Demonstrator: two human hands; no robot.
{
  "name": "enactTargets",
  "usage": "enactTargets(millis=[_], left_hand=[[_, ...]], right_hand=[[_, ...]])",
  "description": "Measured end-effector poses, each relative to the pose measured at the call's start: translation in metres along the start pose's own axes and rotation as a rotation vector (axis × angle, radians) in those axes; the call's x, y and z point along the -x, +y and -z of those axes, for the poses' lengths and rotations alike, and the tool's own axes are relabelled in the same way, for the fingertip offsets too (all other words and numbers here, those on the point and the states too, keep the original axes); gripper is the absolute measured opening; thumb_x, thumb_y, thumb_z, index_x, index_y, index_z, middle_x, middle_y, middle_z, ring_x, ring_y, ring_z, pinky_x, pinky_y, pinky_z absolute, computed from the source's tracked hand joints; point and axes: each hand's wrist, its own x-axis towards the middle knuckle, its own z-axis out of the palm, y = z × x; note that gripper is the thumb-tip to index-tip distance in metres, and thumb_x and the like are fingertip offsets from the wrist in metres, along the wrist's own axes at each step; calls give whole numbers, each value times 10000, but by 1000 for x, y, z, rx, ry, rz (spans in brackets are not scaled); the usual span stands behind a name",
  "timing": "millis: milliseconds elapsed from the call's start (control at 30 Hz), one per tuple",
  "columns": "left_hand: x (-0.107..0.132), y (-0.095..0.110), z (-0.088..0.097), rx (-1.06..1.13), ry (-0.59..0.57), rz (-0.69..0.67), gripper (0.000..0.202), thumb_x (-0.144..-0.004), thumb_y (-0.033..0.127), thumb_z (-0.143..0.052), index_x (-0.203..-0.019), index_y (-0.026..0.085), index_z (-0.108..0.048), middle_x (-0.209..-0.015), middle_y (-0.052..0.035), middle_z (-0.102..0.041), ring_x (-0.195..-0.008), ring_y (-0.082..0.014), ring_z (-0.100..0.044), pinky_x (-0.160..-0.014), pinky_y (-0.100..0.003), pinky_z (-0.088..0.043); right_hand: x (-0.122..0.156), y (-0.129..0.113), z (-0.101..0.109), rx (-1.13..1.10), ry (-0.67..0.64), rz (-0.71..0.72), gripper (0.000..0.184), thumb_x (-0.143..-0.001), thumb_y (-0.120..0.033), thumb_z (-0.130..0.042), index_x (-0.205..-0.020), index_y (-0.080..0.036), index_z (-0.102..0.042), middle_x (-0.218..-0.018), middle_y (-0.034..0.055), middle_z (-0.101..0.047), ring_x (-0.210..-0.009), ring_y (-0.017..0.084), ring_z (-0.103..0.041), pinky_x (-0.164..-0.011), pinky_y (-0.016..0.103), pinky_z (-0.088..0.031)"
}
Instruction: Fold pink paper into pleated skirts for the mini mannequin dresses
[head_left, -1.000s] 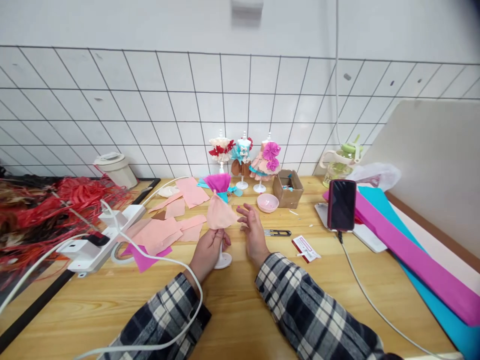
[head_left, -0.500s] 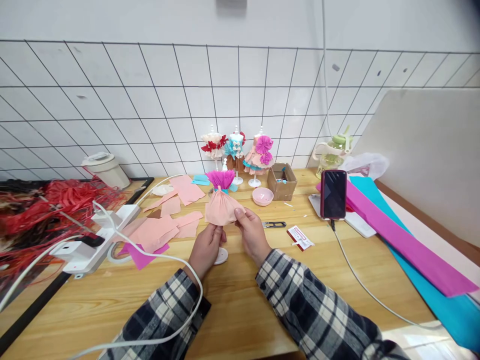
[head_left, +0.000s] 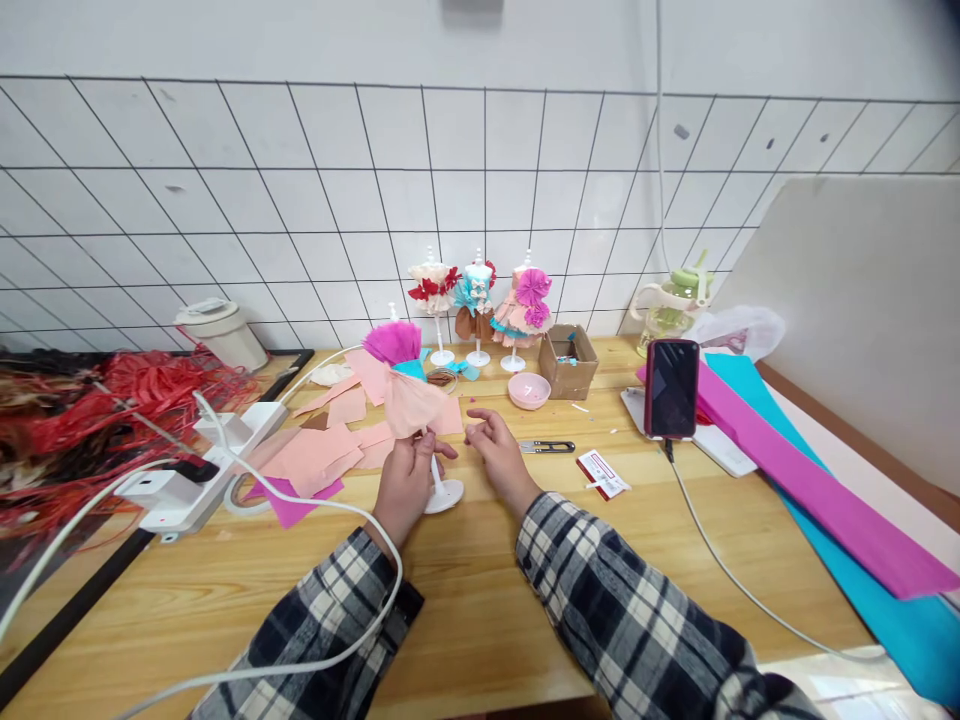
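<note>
My left hand (head_left: 409, 480) is closed around the stem of a small white dress form (head_left: 444, 497), just below its skirt. The form leans to the left and its round base shows beside my fingers. It wears a magenta ruffled paper top (head_left: 394, 343), a blue waist band (head_left: 410, 369) and a gathered peach crepe-paper skirt (head_left: 412, 402). To the right of the skirt, apart from it, my right hand (head_left: 501, 455) hovers with its fingers loosely bent and apart, holding nothing that I can see. Thread snips (head_left: 549, 447) lie just beyond it on the table.
Three dressed forms (head_left: 478, 300) stand at the back beside a pink bowl (head_left: 529, 391) and a cardboard box (head_left: 568, 375). Peach paper pieces (head_left: 315, 460) and a power strip (head_left: 202, 500) lie left. A phone (head_left: 671, 390) and long paper sheets (head_left: 817, 470) are right.
My right hand has let go of the peach skirt and is now apart from it. The dress form has tilted and turned to the left in my left hand, showing more of its stem and base.
</note>
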Motion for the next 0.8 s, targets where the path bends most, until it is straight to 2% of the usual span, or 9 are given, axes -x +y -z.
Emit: enactTargets(millis=[67,167,233,300,433,600,700,800], left_hand=[[-2,0,3,68,27,16,332,-889,489,-416,-999,183,-483,-855,-48,-693,-558,-127,-582,-525,-240,-445],[-3,-1,5,148,55,39,378,-867,504,-453,-1031,172,-528,-927,-66,-691,-643,-142,-630,-578,-247,-482],[-2,-2,5,161,51,26,378,-869,488,-460,-1045,165,-548,-918,-69,-690,-716,-161,-650,-645,-268,-505],[0,-2,4,130,60,1,363,-880,463,-454,-1059,165,-559,-897,-66,-693,-787,-178,-656,-719,-290,-511],[2,-1,2,30,76,-42,351,-896,433,-434,-1060,162,-586,-967,-75,-694,-913,-194,-639,-844,-314,-484],[1,-3,2,22,58,-64,375,-905,419,-410,-1089,152,-599,-1089,-96,-673,-1027,-211,-601,-942,-355,-438],[1,-3,1,85,17,-56,381,-895,406,-414,-1070,146,-629,-1115,-102,-670,-1068,-211,-589,-985,-366,-414],[2,-4,-1,117,-6,-4,383,-841,423,-499,-1029,131,-660,-1122,-120,-671,-1082,-222,-592,-988,-369,-422]], right_hand=[[-2,5,1,81,-46,-3,325,-779,-366,-594,-1061,-206,-597,-690,-33,-583,-700,136,-562,-683,258,-433],[1,7,0,204,-194,55,255,-815,-349,-550,-999,-211,-658,-828,9,-641,-794,151,-570,-736,272,-431],[5,6,-2,337,-298,134,266,-826,-372,-551,-985,-212,-692,-881,26,-658,-779,149,-560,-704,262,-422],[10,6,-5,464,-355,190,301,-818,-395,-573,-1033,-223,-694,-849,21,-666,-689,136,-537,-633,249,-403],[14,6,-7,578,-359,207,354,-795,-367,-620,-1134,-269,-651,-862,-7,-706,-592,120,-527,-590,241,-391],[12,3,-6,651,-416,297,170,-804,-306,-628,-937,-286,-732,-883,-4,-730,-752,160,-619,-680,257,-417],[12,1,-4,711,-356,287,151,-800,-344,-638,-904,-294,-736,-841,-1,-735,-745,175,-630,-662,266,-412],[12,0,-2,761,-260,285,145,-807,-367,-629,-884,-298,-731,-860,5,-734,-794,193,-639,-683,279,-411]])
